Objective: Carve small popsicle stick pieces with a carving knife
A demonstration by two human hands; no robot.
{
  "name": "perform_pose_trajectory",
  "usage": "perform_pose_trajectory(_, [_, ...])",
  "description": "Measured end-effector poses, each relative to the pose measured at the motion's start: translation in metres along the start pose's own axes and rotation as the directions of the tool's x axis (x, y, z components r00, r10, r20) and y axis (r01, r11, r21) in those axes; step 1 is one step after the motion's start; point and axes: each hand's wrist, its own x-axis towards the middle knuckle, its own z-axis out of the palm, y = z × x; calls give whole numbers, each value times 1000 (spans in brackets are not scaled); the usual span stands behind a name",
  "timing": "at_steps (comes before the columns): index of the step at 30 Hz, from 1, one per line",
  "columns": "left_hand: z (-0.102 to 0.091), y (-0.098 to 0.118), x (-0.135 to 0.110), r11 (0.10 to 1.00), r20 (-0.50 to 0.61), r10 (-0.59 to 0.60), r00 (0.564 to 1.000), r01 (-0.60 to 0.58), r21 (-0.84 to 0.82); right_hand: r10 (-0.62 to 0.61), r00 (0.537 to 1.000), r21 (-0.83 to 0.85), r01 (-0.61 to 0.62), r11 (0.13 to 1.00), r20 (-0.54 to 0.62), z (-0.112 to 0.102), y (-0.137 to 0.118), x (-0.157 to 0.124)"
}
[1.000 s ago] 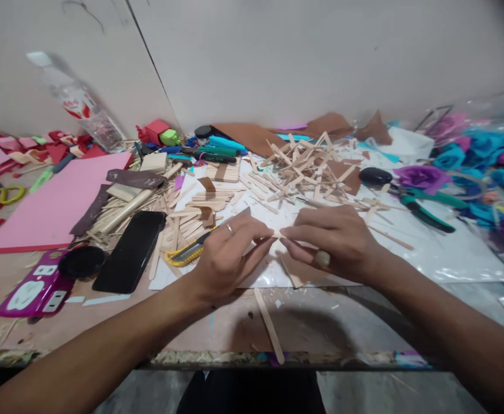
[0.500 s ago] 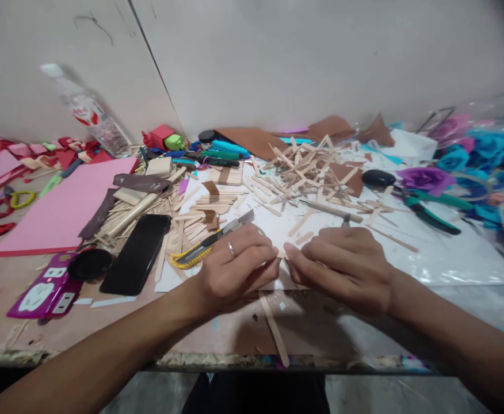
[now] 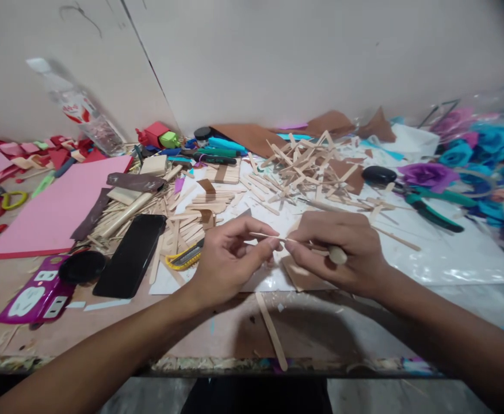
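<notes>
Over the white sheet, a thin wooden craft stick [image 3: 264, 234] spans the gap between my two hands, seen nearly edge-on. My left hand [image 3: 230, 253] is closed, pinching it between thumb and fingertips. The thumb and fingers of my right hand [image 3: 340, 244] are closed on it too. A rounded wooden end [image 3: 337, 255] shows by the right palm; whether it belongs to the same stick I cannot tell. Below the hands another craft stick [image 3: 272, 332] lies across the table's front part. A tan flat piece [image 3: 306, 276] rests under my right hand. Beside my left hand is a yellow utility knife [image 3: 183, 256], partly covered.
Loose craft sticks [image 3: 308, 167] are heaped at the back. Green-handled pliers [image 3: 435, 213] lie right, near paper flowers [image 3: 428, 175]. On the left are a black phone [image 3: 130, 256], a purple case [image 3: 30, 293], pink sheets [image 3: 57, 207] and a bottle [image 3: 79, 109].
My hands have turned, so the stick between them now shows edge-on. The left fingers have opened out into a pinch. The tan piece under the right hand has come into view.
</notes>
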Motion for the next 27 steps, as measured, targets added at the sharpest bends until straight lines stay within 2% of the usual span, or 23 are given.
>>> perform_pose_trajectory(3, [0, 2, 2, 993, 85, -113, 990, 114, -11, 66, 996, -25, -65, 998, 61, -4, 2, 2])
perform_pose_trajectory(7, [-1, 1, 3, 989, 131, -148, 980, 143, 42, 156, 980, -90, -146, 985, 120, -6, 4, 3])
perform_pose_trajectory(10, [1, 0, 3, 988, 140, -154, 978, 148, 54, 190, 972, -78, -181, 980, 139, -5, 4, 5])
perform_pose_trajectory(18, [4, 3, 0, 990, 143, -128, 981, 117, 83, 265, 952, -3, -268, 964, 154, -4, 1, 5])
perform_pose_trajectory(27, [1, -4, -6, 984, 155, -11, 988, -17, 180, 317, 937, 68, -329, 942, 148, -1, -4, 6])
